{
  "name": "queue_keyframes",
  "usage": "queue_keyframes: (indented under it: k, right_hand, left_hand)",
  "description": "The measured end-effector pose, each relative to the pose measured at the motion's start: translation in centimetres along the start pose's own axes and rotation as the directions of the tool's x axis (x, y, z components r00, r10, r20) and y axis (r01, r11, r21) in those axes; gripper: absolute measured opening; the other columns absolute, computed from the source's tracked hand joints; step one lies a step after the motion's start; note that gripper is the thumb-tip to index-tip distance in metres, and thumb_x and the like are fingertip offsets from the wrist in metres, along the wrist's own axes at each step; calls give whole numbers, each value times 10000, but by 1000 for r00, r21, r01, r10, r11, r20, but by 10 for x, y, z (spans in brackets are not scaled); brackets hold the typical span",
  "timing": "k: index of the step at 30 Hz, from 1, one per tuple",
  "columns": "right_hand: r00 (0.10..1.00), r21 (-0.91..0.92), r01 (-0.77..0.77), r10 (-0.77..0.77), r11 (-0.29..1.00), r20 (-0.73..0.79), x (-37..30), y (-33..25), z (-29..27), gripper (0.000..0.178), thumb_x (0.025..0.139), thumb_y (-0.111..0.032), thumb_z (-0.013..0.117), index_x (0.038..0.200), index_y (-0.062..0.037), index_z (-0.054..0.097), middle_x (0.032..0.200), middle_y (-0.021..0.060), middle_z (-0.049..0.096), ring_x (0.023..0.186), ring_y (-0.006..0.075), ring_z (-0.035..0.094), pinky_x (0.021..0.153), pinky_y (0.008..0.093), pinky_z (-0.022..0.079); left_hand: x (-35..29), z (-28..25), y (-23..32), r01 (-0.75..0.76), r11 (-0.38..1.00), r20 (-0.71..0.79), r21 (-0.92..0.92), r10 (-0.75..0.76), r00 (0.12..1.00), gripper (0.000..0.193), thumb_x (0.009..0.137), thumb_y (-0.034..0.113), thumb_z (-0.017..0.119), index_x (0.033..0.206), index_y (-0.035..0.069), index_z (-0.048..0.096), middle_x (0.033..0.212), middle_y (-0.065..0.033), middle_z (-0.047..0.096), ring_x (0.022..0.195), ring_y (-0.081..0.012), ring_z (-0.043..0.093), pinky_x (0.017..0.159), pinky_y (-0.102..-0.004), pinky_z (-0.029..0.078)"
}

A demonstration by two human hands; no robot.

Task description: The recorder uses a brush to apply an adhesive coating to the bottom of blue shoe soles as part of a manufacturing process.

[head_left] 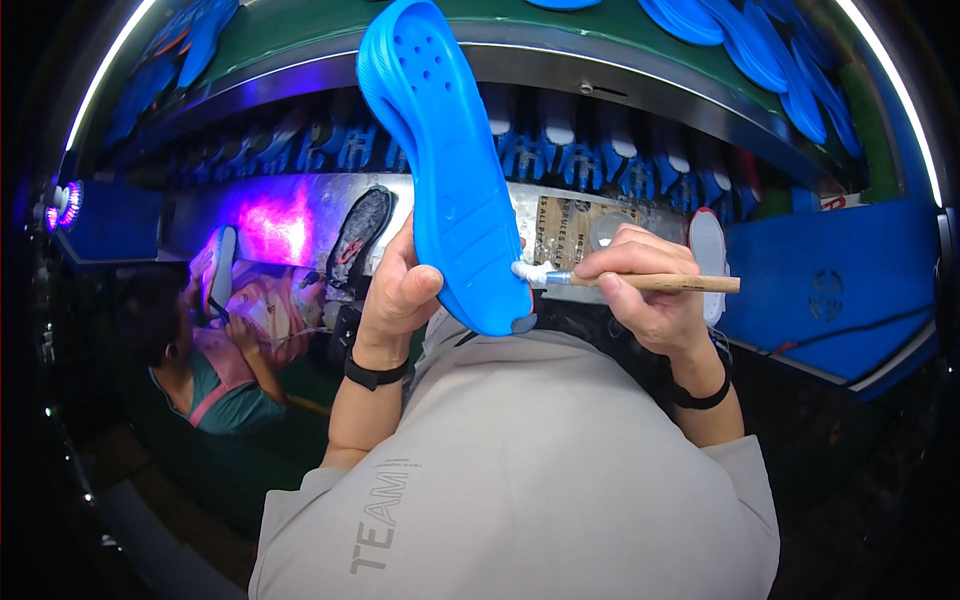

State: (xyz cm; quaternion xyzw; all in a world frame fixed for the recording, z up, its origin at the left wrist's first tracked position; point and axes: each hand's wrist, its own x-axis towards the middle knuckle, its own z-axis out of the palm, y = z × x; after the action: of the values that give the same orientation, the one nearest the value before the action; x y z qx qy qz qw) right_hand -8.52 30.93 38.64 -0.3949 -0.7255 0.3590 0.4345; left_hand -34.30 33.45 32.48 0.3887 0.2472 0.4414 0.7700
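Note:
My left hand point(403, 292) grips a bright blue shoe sole point(455, 190) by its lower left side, thumb on the near face. The sole stands tilted up, with a patch of round holes at its upper end and a small dark grey piece at its lower tip. My right hand point(645, 285) is closed around the wooden handle of a brush point(650, 282). Its white bristles touch the sole's right edge near the lower end. Behind the right hand is a round, pale container point(610, 230), partly hidden by the fingers.
A dark shoe upper point(362, 228) lies on the metal bench point(330, 195). To the right stands a white-soled shoe point(708, 255) beside a blue machine box point(830, 300). Shoes on supports line the far side under a green conveyor point(560, 28) carrying blue soles. A co-worker point(215, 360) handles a shoe at left.

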Motion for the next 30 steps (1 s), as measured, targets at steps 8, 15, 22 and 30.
queue_keyframes:
  k: [8, 15, 22, 30]
  right_hand:
    - [920, 197, -195, 249, 961, -304, -25, 18, 2, 187, 911, -116, 596, 926, 42, 694, 784, 61, 604, 678, 94, 514, 613, 229, 399]
    - [859, 229, -301, 367, 926, -356, -42, 27, 3, 177, 952, -119, 576, 958, 29, 673, 800, 31, 562, 713, 81, 510, 654, 216, 392]
    - [841, 194, -394, 437, 899, -319, -39, 37, 0, 172, 963, -128, 580, 966, 19, 670, 801, 19, 572, 715, 67, 504, 653, 209, 386]
    - [794, 241, -459, 517, 855, -321, -46, 47, -6, 173, 975, -142, 585, 969, 6, 672, 801, 2, 585, 724, 51, 500, 655, 202, 388]
  left_hand:
    - [-8, -26, 8, 12, 935, 91, -353, 22, 996, 979, 844, 640, 607, 1493, -31, 311, 1380, -255, 519, 1202, -393, 592, 993, -488, 507]
    - [91, -109, 122, -202, 956, 388, -213, 272, 880, 978, 907, 667, 482, 1497, -73, 235, 1303, -382, 481, 1130, -524, 575, 702, -486, 609]
    - [197, -222, 232, -397, 910, -182, 120, 413, 892, 710, 1025, 411, 448, 1500, -64, 220, 1408, -422, 345, 1201, -503, 545, 983, -531, 522]
    - [137, -310, 256, 34, 848, -823, 529, 503, 262, 600, 931, 173, 628, 1313, -84, 243, 1018, -284, 541, 629, -319, 690, 567, -507, 638]
